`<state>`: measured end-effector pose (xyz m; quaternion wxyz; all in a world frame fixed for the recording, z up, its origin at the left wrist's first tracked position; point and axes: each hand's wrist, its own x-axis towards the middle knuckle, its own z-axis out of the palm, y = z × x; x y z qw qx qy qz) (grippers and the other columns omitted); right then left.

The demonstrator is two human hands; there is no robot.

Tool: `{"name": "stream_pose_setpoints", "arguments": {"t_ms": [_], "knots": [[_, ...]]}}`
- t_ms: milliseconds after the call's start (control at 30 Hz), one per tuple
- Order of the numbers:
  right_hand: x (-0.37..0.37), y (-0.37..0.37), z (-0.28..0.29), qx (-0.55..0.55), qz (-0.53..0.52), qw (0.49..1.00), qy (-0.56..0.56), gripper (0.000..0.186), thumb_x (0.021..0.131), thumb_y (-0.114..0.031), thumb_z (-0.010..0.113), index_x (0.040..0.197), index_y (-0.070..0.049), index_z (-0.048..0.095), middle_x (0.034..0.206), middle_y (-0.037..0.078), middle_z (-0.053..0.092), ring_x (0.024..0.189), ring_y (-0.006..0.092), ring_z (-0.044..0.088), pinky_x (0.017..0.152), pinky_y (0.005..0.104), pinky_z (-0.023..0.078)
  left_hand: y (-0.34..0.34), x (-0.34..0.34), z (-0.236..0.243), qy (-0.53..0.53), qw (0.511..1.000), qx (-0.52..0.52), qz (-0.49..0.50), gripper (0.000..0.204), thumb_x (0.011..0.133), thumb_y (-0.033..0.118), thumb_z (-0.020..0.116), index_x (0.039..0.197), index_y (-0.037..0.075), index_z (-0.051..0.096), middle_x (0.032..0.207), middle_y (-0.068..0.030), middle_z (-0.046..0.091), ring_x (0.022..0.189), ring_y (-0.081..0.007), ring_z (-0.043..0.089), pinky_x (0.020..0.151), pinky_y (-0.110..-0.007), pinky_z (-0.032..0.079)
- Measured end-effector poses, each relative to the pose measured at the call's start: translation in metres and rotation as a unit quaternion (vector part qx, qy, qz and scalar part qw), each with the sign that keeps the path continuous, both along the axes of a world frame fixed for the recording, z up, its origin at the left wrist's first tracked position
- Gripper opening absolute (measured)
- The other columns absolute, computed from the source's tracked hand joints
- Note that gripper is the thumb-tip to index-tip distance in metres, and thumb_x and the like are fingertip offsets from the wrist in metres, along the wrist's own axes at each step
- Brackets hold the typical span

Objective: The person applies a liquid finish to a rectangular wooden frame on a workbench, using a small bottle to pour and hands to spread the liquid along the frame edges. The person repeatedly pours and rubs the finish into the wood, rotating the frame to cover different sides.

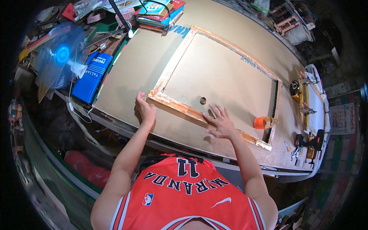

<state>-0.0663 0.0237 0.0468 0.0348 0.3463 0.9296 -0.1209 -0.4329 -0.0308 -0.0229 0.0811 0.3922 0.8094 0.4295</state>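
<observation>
A rectangular wooden frame (178, 106), with patchy orange and whitish paint, lies flat on a large tan board (126, 82). Across its near rail rests my right hand (221, 122), palm down with the fingers spread. My left hand (146, 110) is beside the frame's near left corner, its fingers curled together; their tips are partly hidden, and I cannot make out what they hold, if anything. Inside the frame, a small round brown cap (203, 100) sits just beyond my right fingers. A clear bottle with orange contents (262, 122) stands near the frame's right end.
At the board's right edge are a black-and-red cordless drill (315, 141), pliers (295, 153) and a yellow clamped piece (305, 100). To the left are a blue fan (61, 55) and a blue record book (92, 76). Books (163, 19) are stacked at the back.
</observation>
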Motion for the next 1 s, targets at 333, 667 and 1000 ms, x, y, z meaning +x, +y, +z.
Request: {"name": "stream_pose_setpoints", "arguments": {"t_ms": [333,667,1000], "knots": [[-0.002,0.008,-0.001,-0.003,0.064,0.998,-0.010,0.077,0.088,-0.072,0.058,0.156,-0.037,0.044,0.169,0.013,0.022,0.155,0.0421,0.020,0.122,0.0677,0.016,-0.019,0.020,-0.005,0.031,0.997,0.021,-0.061,0.065,0.077,-0.006,0.062,0.137,0.001,0.038,0.132,-0.0196,0.051,0.128,-0.0379,0.048,0.109,-0.050,0.037],[-0.016,0.009,-0.002,0.012,0.098,0.995,0.007,0.078,0.087,-0.071,0.060,0.155,-0.035,0.045,0.168,0.014,0.024,0.152,0.0427,0.023,0.120,0.0699,0.019,-0.030,0.054,0.002,0.074,0.947,0.169,-0.262,0.023,0.072,-0.010,0.060,0.087,0.008,0.059,0.081,-0.0080,0.061,0.083,-0.0314,0.061,0.079,-0.043,0.045],[-0.021,0.017,-0.005,0.024,0.062,0.998,-0.017,0.078,0.090,-0.072,0.057,0.156,-0.033,0.044,0.168,0.015,0.023,0.155,0.0423,0.018,0.120,0.0698,0.018,-0.030,0.054,-0.002,0.058,0.946,0.145,-0.285,0.024,0.070,-0.011,0.059,0.086,0.008,0.060,0.078,-0.0075,0.061,0.080,-0.0305,0.060,0.077,-0.044,0.044]]}}
